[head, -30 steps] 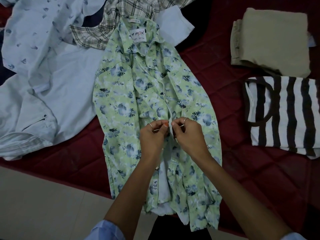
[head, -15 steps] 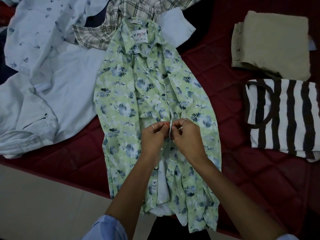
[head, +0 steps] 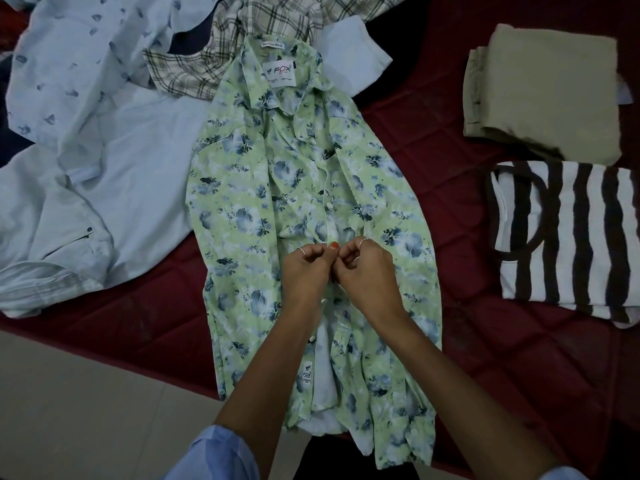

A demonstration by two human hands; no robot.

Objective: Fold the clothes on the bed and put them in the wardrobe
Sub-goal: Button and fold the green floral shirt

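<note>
On red bed (head: 467, 341) | both hands' fingers (head: 320, 252) pinching floral shirt (head: 242, 209) placket

1. The left hand (head: 306, 271) and right hand (head: 367, 271) have drawn closer, fingertips now touching at the green floral shirt (head: 242, 216) placket.
2. The white placket strip pinched up between them earlier is now hidden beneath the fingers.

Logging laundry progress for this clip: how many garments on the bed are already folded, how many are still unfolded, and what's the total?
Folded: 2, the khaki garment and the striped top.
Unfolded: 4, the green floral shirt that both hands pinch at its placket, the plain pale blue shirt, the blue printed shirt and the plaid shirt.
Total: 6 that can be told apart.
</note>
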